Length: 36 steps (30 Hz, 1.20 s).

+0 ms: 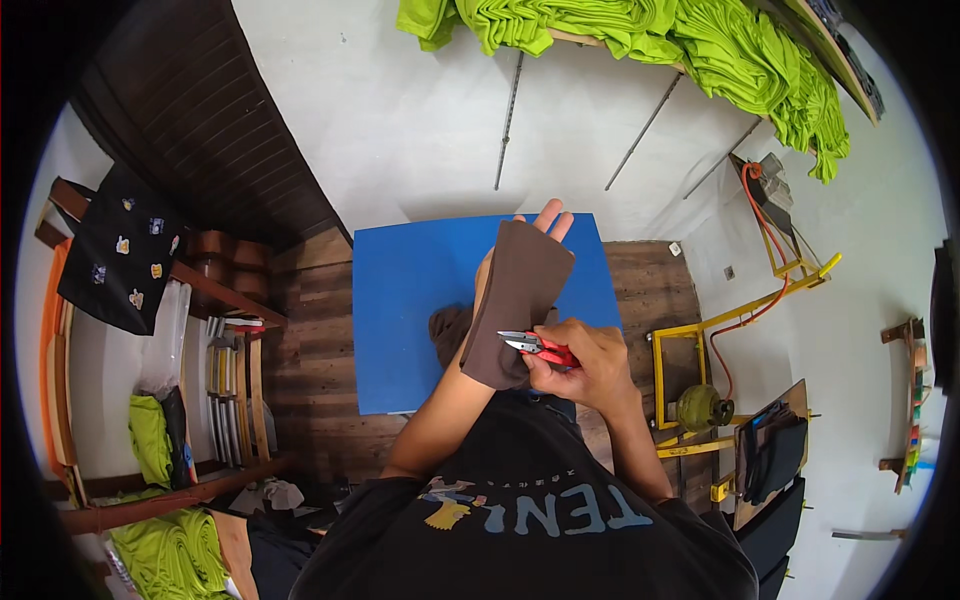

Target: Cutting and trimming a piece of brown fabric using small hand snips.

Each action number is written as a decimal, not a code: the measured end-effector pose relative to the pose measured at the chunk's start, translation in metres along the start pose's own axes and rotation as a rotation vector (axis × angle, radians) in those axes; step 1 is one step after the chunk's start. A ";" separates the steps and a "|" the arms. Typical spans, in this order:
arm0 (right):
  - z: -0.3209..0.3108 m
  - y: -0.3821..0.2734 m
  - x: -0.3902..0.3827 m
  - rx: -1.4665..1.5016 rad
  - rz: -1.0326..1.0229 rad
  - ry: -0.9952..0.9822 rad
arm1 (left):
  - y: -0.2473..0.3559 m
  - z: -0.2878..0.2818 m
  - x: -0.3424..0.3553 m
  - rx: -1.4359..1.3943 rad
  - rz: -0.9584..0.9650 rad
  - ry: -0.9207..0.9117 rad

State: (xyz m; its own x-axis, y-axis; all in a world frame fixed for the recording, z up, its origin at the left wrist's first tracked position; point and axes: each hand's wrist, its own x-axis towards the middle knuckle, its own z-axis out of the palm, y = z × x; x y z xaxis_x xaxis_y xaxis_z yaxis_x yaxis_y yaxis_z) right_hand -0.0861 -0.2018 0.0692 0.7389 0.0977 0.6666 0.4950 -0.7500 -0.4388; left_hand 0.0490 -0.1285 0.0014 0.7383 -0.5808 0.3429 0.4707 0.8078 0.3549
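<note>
A brown fabric tube (pixel 522 280), like a sleeve or cuff, is pulled over my left hand (pixel 556 219) and wrist. The fingertips stick out past its far end, stretched and slightly apart; the palm is hidden inside. In my right hand (pixel 598 362) is a pair of red-handled thread snips (pixel 556 352), gripped between thumb and fingers. The metal blades point left and lie over the near part of the brown fabric; whether they touch it I cannot tell. On the blue table (pixel 400 290), partly behind my left forearm, sits a bunched dark brown cloth (pixel 450 330).
Lime-green garments (pixel 600 25) are piled on a wall shelf beyond the table. To the right stand a yellow metal frame (pixel 660 380) and a green gas cylinder (pixel 703 408) with an orange hose. A wooden rack (pixel 225 290) and more green cloth (pixel 175 550) are on the left.
</note>
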 end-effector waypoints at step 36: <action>0.020 0.010 -0.005 0.115 -0.007 -0.050 | 0.009 -0.004 0.018 -0.079 0.047 0.063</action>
State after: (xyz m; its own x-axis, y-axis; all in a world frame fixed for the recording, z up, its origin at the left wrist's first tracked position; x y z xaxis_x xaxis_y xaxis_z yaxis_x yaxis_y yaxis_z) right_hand -0.0757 -0.1971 0.0497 0.7557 0.1370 0.6404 0.5470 -0.6697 -0.5023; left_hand 0.0686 -0.1307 0.0068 0.7886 -0.5362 0.3011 0.4690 0.8411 0.2694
